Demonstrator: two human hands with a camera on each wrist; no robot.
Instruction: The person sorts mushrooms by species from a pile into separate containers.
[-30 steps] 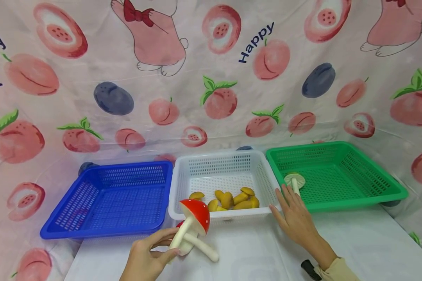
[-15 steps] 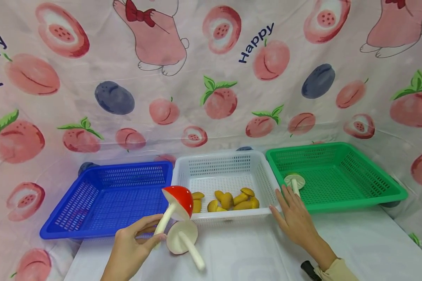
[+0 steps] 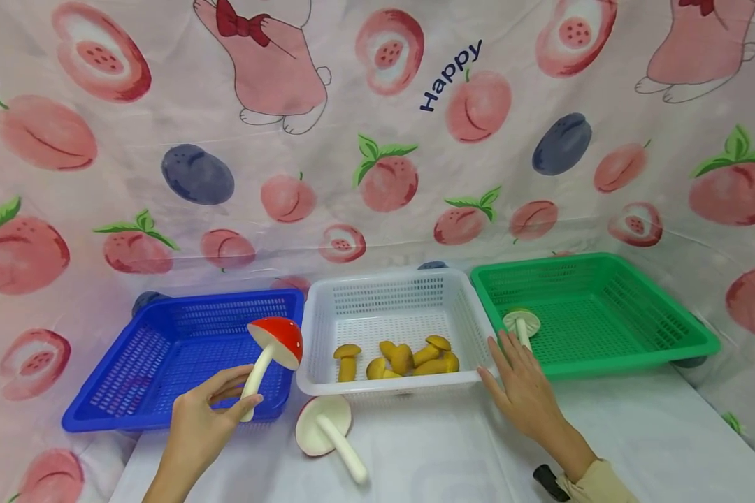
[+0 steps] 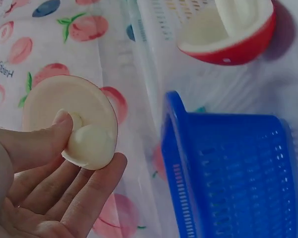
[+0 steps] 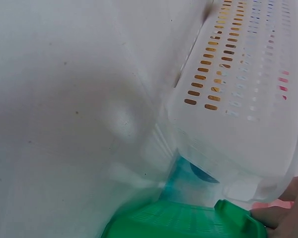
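My left hand (image 3: 204, 412) pinches the white stem of a toy mushroom (image 3: 284, 341) with a white-dotted red cap. It holds the mushroom up before the right part of the blue basket (image 3: 122, 423). The left wrist view shows the thumb and fingers on the stem, with the cap's pale underside beyond. A second red-capped mushroom (image 3: 308, 432) lies on the table, its underside up. My right hand (image 3: 527, 395) has its fingers extended at the adjoining rims of the white basket (image 3: 409, 385) and the green basket (image 3: 585, 325), holding nothing visible.
Several yellow-brown mushrooms (image 3: 400, 358) lie in the white basket. One pale-stemmed mushroom (image 3: 521, 323) is at the green basket's left side. The baskets stand in a row on a white-covered table (image 3: 440, 447), before a fruit-printed cloth (image 3: 346, 91). A black object (image 3: 550, 482) is near the right sleeve.
My left hand has carried the red mushroom leftward from the second one, up to the blue basket. The mushroom on the table has shifted slightly left. The right hand keeps its place.
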